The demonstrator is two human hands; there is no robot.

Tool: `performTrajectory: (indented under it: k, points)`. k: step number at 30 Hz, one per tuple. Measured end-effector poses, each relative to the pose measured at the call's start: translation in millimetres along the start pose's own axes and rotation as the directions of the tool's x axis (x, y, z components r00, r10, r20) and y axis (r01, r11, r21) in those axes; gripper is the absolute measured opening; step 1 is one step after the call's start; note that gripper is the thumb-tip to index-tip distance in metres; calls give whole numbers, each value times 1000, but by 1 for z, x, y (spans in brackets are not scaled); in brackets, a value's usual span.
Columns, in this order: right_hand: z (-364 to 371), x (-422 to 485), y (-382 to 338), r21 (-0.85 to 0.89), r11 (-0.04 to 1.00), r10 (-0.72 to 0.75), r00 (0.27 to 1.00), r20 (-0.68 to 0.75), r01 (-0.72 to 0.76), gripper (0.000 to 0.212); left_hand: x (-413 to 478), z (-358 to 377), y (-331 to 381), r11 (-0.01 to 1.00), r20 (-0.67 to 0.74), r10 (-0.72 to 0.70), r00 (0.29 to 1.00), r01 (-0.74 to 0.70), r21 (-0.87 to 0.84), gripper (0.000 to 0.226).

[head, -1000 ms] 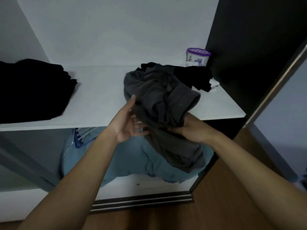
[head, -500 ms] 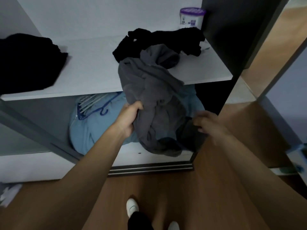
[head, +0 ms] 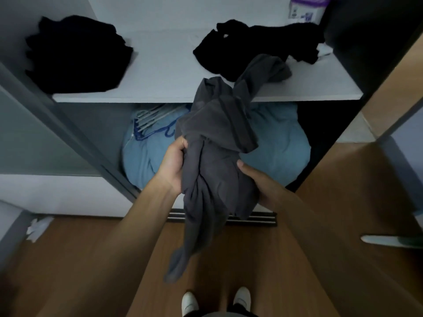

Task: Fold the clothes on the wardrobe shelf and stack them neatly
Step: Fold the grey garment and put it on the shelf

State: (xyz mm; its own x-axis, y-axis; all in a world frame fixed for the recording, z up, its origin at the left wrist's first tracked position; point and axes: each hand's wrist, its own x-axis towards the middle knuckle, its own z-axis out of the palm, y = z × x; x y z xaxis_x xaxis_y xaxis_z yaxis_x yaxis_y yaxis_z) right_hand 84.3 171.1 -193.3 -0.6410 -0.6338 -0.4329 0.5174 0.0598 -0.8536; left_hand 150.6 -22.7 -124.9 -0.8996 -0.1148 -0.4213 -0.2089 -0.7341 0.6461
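Note:
A crumpled dark grey garment hangs in front of the white wardrobe shelf. One end still lies on the shelf's front edge and the other dangles toward the floor. My left hand grips its left side with curled fingers. My right hand holds its right side from below, thumb on the cloth. A loose black garment lies crumpled at the back right of the shelf. A pile of black clothes sits at the shelf's left end.
A white tub with a purple lid stands in the shelf's back right corner. Below the shelf lies a blue bundle with hangers on it. A dark sliding door frame runs at left. My white shoes stand on the wooden floor.
The grey garment has come down off the shelf and toward me, now mostly hanging below the shelf edge. Both hands have taken hold of it. The view has tilted downward.

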Motion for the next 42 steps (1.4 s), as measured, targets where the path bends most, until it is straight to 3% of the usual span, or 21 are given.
performTrajectory:
  k: [2, 4, 6, 11, 13, 15, 17, 21, 24, 26, 28, 30, 31, 33, 35, 36, 38, 39, 42]
  points:
    - [21, -1, 15, -5, 998, 61, 995, 79, -61, 45, -11, -20, 4, 1000, -38, -7, 999, 7, -24, 27]
    - [41, 0, 31, -23, 997, 78, 994, 71, -76, 59, -21, -46, 7, 999, -108, -28, 994, 26, -24, 28]
    - [59, 3, 45, -40, 998, 49, 999, 0, -49, 61, -31, -70, 7, 997, -202, -70, 977, 75, 16, 31]
    - [82, 1, 80, -194, 975, 77, 984, -162, -108, 33, -50, -116, -6, 974, -285, -122, 951, 170, 152, 39]
    - [86, 0, 87, -291, 944, 90, 970, -224, -155, 25, -54, -128, -9, 961, -265, -58, 962, 125, 246, 33]
    - [90, -2, 86, -225, 954, 121, 939, -321, -200, 31, -57, -140, -9, 917, -216, 47, 975, 44, 397, 29]
    - [95, -6, 79, -142, 976, 92, 909, -407, -162, 40, -59, -150, -9, 804, -152, 125, 980, -11, 594, 25]
    - [106, -3, 48, -228, 970, -44, 859, -510, -86, 71, -62, -159, -8, 447, 118, 160, 980, -179, 876, 29]
    - [112, 0, 18, -287, 939, 84, 933, -349, -191, 79, -66, -154, -6, 240, 317, 59, 947, -321, 916, 16]
    - [120, 2, 0, -422, 867, 178, 955, -238, -267, 74, -70, -149, -4, 180, 360, 17, 933, -357, 917, 23]
    - [131, 3, -10, -557, 785, 185, 961, -203, -269, 49, -73, -146, -7, 141, 391, -7, 920, -386, 911, 35]
    - [144, 5, -10, -533, 832, 92, 987, -135, -150, 14, -73, -146, -13, 110, 401, -4, 916, -399, 911, 48]
    - [151, 6, -9, -466, 883, 4, 992, -124, -62, 13, -74, -145, -15, 103, 412, 11, 911, -411, 906, 49]
    - [161, 3, -10, -234, 963, -177, 971, -161, 137, 26, -76, -142, -18, 146, 425, 30, 905, -424, 894, 33]
    - [164, -2, -20, 18, 963, -260, 946, -193, 268, 32, -80, -140, -21, 315, 351, 22, 936, -340, 886, 21]
    - [162, -6, -25, 95, 949, -279, 942, -186, 300, 33, -83, -141, -22, 487, 281, 16, 960, -252, 836, 31]
    - [155, -15, -34, 148, 932, -309, 939, -153, 331, 35, -89, -138, -25, 852, 160, -13, 987, -73, 519, 45]
    - [151, -20, -36, 159, 928, -318, 938, -137, 338, 35, -89, -135, -25, 938, 116, -43, 992, 1, 345, 47]
    - [143, -32, -36, 174, 926, -323, 942, -86, 334, 39, -80, -129, -22, 978, 76, -144, 987, 130, 161, 50]
